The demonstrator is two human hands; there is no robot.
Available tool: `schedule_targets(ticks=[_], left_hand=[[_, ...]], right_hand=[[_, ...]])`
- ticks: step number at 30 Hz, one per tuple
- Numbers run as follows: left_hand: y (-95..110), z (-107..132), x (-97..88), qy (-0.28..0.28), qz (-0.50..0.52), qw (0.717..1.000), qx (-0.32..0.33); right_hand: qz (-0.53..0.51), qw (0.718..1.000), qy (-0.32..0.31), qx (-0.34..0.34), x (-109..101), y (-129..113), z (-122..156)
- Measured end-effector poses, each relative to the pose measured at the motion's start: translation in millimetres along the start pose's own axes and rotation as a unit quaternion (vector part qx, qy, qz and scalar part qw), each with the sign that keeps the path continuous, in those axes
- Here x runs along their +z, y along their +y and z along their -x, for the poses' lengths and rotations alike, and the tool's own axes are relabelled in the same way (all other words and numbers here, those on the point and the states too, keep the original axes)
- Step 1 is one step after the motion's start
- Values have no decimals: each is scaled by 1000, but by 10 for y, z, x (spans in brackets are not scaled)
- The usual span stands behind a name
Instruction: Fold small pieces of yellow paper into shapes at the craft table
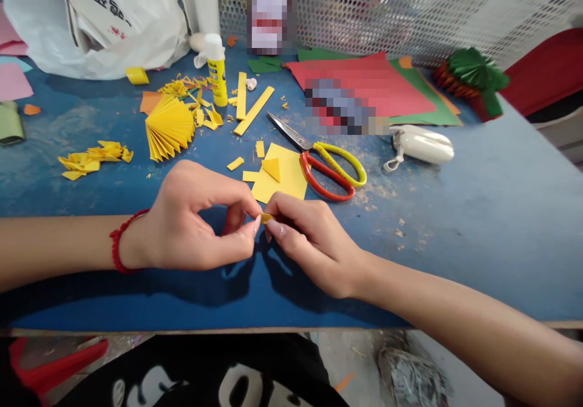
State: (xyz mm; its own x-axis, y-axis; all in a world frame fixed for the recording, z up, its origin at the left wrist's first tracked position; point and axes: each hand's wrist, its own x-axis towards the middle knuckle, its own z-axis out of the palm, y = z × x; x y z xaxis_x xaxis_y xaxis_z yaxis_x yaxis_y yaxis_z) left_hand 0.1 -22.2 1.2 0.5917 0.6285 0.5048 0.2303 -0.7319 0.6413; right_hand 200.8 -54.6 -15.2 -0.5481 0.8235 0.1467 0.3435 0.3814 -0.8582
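Between the fingertips of both hands is a small yellow paper piece (266, 218), mostly covered by the fingers. My left hand (204, 218), with a red bracelet at the wrist, pinches its left end. Thumb and forefinger of my right hand (314, 237) grip its right end. Just beyond them lies a yellow paper sheet (291, 176) with a small folded yellow triangle on it. Scissors (314, 146) with red and yellow handles rest partly over that sheet, blades slightly apart. A pleated yellow paper fan (170, 129) lies beyond my left hand.
A glue stick (217, 79) stands among yellow scraps and two yellow strips (254, 110). Folded yellow pieces (93, 159) lie at left. Red paper (364, 85), a white case (423, 144) and a green paper fan (476, 73) are at right. A plastic bag (100, 24) sits behind.
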Motion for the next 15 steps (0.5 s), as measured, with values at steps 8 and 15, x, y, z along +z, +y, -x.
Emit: schedule_targets(ticks=[8, 15], left_hand=[[-76, -89, -56, -122, 289, 927, -208], [-40, -91, 43, -96, 370, 891, -244]], right_hand=[[-23, 996, 13, -87, 0, -1, 15], [-101, 990, 33, -94, -17, -37, 22]])
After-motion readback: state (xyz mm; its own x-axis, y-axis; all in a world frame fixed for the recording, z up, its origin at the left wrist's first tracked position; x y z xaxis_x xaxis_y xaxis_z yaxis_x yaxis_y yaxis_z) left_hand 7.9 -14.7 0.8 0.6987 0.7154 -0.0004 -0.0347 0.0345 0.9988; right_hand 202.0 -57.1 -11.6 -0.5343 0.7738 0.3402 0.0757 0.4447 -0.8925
